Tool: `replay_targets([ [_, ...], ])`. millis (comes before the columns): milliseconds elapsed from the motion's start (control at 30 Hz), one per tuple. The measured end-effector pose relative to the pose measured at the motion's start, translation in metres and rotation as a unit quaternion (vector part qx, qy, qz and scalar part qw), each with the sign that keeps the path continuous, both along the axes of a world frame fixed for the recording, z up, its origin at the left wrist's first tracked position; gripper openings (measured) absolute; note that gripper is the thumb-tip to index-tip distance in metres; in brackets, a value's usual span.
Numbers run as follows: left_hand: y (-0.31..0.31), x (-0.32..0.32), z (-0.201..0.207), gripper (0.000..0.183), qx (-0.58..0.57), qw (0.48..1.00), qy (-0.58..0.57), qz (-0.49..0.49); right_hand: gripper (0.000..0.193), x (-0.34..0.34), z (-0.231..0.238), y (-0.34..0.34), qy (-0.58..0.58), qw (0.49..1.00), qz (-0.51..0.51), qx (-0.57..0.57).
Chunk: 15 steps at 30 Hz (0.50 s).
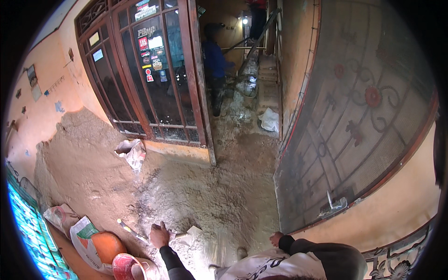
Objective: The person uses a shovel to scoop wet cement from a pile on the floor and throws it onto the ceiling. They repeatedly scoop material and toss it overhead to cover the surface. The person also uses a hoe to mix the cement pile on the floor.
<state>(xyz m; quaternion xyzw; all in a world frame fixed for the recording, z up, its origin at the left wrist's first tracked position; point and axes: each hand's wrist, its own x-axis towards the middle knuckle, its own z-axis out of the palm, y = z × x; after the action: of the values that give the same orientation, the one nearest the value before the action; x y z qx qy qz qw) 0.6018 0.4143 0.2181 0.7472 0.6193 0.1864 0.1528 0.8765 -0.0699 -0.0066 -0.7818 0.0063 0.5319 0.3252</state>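
Observation:
My left hand point(159, 234) is closed round the handle of a trowel point(190, 235). The trowel's pale, flat blade points right, just over wet grey mortar point(186, 196) spread across the floor. My right hand point(276, 239) is in front of my body, near the bottom edge of the door, with no tool visible in it. How its fingers are set is too small to make out. Beside my left hand, a thin bar with a yellow and black end point(125, 226) slants across the mortar.
A torn sack point(133, 154) stands below the window point(158, 70). At lower left are a red bucket point(125, 268), an orange rounded container point(108, 247) and sacks point(84, 238). A mesh door point(354, 116) stands on the right. A person in blue point(214, 60) is in the passage beyond.

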Motion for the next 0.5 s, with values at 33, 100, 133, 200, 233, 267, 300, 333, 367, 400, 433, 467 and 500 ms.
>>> replay_targets([
  [33, 0.0, -0.001, 0.001, 0.04, 0.007, 1.0, 0.004, 0.0, 0.023, -0.005, 0.001, 0.002, -0.044, 0.999, 0.016, -0.009],
  [100, 0.0, -0.002, 0.003, 0.04, 0.019, 1.0, 0.011, -0.003, 0.025, -0.001, 0.001, 0.004, 0.024, 0.999, 0.027, 0.012],
  [133, 0.0, -0.003, 0.003, 0.04, 0.016, 1.0, 0.011, -0.001, 0.027, -0.001, 0.0, 0.004, 0.058, 0.998, 0.033, 0.023],
  [200, 0.003, -0.006, 0.002, 0.04, 0.01, 1.0, 0.013, 0.004, 0.024, -0.005, -0.006, 0.004, 0.016, 0.997, 0.07, 0.026],
  [233, 0.003, -0.008, 0.003, 0.04, 0.012, 1.0, 0.016, 0.006, 0.023, -0.008, -0.011, 0.005, -0.004, 0.996, 0.089, 0.028],
  [267, 0.003, -0.011, 0.005, 0.04, 0.014, 1.0, 0.021, 0.01, 0.022, -0.008, -0.017, 0.008, 0.07, 0.995, 0.045, 0.055],
  [300, 0.0, 0.0, 0.002, 0.041, 0.007, 1.0, 0.012, 0.002, 0.021, 0.008, -0.031, -0.01, 0.13, 0.989, -0.012, 0.074],
  [333, -0.002, 0.006, -0.001, 0.041, 0.006, 1.0, 0.005, -0.004, 0.02, 0.02, -0.042, -0.022, 0.191, 0.975, -0.065, 0.096],
  [367, -0.002, 0.009, -0.004, 0.041, 0.008, 1.0, 0.001, -0.007, 0.02, 0.027, -0.049, -0.028, 0.203, 0.969, -0.07, 0.117],
  [400, -0.002, 0.007, -0.003, 0.041, 0.013, 1.0, 0.003, -0.007, 0.02, 0.027, -0.052, -0.027, 0.221, 0.962, -0.072, 0.14],
  [433, -0.003, 0.008, -0.003, 0.042, 0.007, 1.0, 0.004, -0.003, 0.02, 0.026, -0.053, -0.03, 0.237, 0.955, -0.076, 0.162],
  [467, -0.004, 0.011, -0.004, 0.042, 0.006, 1.0, -0.002, -0.004, 0.017, 0.025, -0.053, -0.034, 0.184, 0.973, -0.062, 0.126],
  [500, -0.003, 0.006, -0.001, 0.042, 0.01, 1.0, 0.002, 0.001, 0.015, 0.016, -0.046, -0.021, 0.142, 0.984, -0.04, 0.094],
])
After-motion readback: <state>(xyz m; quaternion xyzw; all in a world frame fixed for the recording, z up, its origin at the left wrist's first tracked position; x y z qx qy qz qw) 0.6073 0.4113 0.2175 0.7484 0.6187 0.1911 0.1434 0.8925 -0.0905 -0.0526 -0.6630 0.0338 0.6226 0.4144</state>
